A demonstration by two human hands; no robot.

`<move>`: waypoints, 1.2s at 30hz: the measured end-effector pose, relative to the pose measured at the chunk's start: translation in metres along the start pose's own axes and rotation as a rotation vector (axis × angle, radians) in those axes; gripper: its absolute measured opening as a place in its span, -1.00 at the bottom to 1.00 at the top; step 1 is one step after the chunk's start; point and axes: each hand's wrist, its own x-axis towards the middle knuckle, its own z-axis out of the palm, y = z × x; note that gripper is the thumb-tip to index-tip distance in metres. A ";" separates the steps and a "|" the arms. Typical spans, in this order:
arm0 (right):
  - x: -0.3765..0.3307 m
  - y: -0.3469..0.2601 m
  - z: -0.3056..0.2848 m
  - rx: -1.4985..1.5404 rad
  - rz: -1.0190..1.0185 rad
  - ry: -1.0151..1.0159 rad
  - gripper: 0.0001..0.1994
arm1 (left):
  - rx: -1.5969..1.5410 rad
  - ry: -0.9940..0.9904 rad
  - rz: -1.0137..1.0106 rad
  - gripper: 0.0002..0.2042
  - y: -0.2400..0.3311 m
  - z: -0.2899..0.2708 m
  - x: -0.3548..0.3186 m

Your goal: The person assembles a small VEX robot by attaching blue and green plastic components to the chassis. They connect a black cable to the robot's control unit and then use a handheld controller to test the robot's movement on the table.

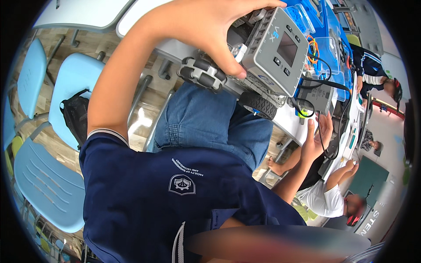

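My left hand reaches across a small wheeled robot. Its thumb presses the robot's near side, and its fingers pass over the top toward the far end. The robot carries a grey controller block with a dark screen and several black buttons. A grey-and-black roller wheel sticks out at one end, a black rubber tyre at the other. My right hand is at the lower end of a grey box with black cables, thumb and fingers curled about its edge. A black cable loops beside this hand.
Blue and clear parts bins stand behind the robot, with orange bands in one. A white tabletop runs under it. Light-blue chairs and a black bag are at left. A person in white sits at right; others sit beyond.
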 end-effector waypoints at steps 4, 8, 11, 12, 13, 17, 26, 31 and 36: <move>0.002 -0.002 0.002 0.018 0.011 0.010 -0.42 | 0.024 0.061 -0.119 0.16 0.013 0.006 -0.017; 0.004 0.000 0.007 0.009 -0.007 0.005 -0.44 | 0.119 0.115 -0.139 0.17 0.019 0.013 -0.021; 0.004 0.002 0.012 -0.002 0.001 0.011 -0.44 | 0.089 0.075 -0.193 0.20 0.018 0.015 -0.022; 0.003 0.001 0.014 -0.001 0.004 0.006 -0.44 | 0.086 0.064 -0.210 0.21 0.018 0.015 -0.023; 0.003 0.001 0.015 0.003 0.015 0.003 -0.44 | 0.084 0.053 -0.227 0.22 0.017 0.015 -0.024; 0.004 -0.004 0.015 0.030 0.007 -0.021 -0.44 | 0.136 0.086 -0.155 0.19 0.016 0.011 -0.031; 0.004 -0.016 0.014 -0.015 -0.026 -0.037 -0.45 | 0.037 0.106 -0.180 0.11 0.017 0.002 -0.032; -0.002 -0.012 0.015 0.010 -0.072 -0.045 -0.46 | -0.070 0.115 -0.208 0.08 0.001 -0.007 -0.026; -0.004 -0.004 0.010 0.027 -0.050 -0.010 -0.45 | -0.088 0.057 -0.257 0.11 0.003 -0.017 -0.024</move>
